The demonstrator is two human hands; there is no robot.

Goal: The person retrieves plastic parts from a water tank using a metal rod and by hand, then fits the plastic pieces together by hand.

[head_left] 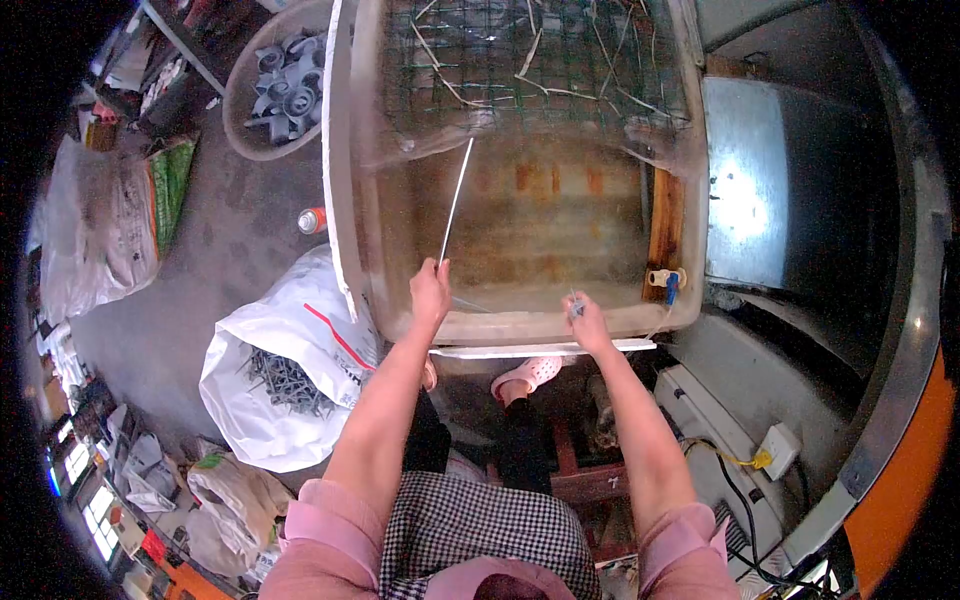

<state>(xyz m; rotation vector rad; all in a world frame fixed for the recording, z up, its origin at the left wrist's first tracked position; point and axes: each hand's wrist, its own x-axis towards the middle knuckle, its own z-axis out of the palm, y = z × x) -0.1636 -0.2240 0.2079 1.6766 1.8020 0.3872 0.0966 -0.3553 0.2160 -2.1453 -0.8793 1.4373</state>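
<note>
The one mark I can make out is a small pale figure (614, 482), seemingly a 7, on the dark red bar (585, 487) low down to my right. The dark print (353, 377) on the white sack (270, 330) to my left, by its red stripe (340, 337), is too tiny for me to read; the red can (317, 220) is too blurred.

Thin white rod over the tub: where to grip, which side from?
Pinch the thin white rod at its near end, coming from the wearer's side, where the left hand holds it. It is long and straight, its far end pointing away over the tub, so that grip likely leaves the length free.
</note>
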